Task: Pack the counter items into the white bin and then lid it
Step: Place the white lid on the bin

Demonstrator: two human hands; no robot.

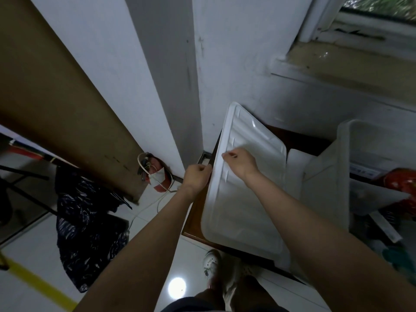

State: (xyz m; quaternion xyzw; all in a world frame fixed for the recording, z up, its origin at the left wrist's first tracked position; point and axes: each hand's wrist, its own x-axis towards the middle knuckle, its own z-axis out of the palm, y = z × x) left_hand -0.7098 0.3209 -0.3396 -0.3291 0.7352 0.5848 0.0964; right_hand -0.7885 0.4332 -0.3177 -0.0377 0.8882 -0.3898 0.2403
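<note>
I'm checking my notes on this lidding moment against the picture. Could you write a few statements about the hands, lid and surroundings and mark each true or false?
1. Both hands hold the white lid. True: the left hand grips its left edge, the right hand holds its ribbed top.
2. The lid is blue. False: it is white.
3. A window sits at the upper right. True.
4. The person stands barefoot. False: a white shoe shows below.
5. A red object with a white cable lies on the floor by the wall. True.

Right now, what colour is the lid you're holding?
White lid, seen best in the head view.
</note>
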